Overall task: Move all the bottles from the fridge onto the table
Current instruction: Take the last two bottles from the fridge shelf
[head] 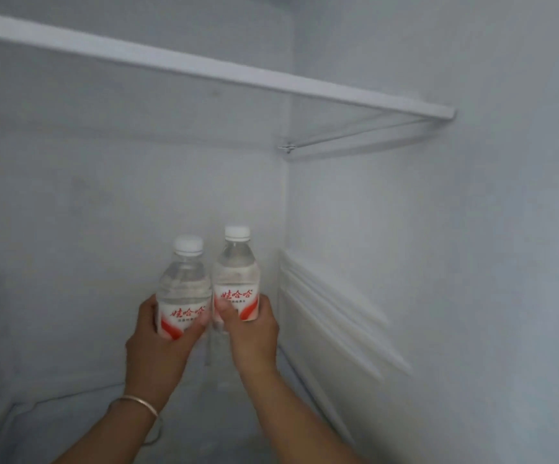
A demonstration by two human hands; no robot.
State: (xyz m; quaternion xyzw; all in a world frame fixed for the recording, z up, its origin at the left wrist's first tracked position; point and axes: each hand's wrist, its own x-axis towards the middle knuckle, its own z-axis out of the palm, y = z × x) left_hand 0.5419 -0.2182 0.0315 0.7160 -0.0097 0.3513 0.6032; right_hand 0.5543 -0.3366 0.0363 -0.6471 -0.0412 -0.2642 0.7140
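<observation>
Two small clear water bottles with white caps and red-and-white labels stand upright side by side inside a white fridge. My left hand (pixel 157 346) is wrapped around the lower half of the left bottle (pixel 184 279). My right hand (pixel 251 333) grips the right bottle (pixel 236 266) around its label. The bottles touch or nearly touch each other. Their bases are hidden behind my fingers, so I cannot tell whether they rest on the shelf or are lifted.
The fridge's back wall (pixel 104 212) is close behind the bottles. A white shelf edge (pixel 237 75) runs across above them. The right side wall (pixel 438 246) carries ribbed shelf rails (pixel 331 316). A glass shelf floor (pixel 70 413) lies below my forearms.
</observation>
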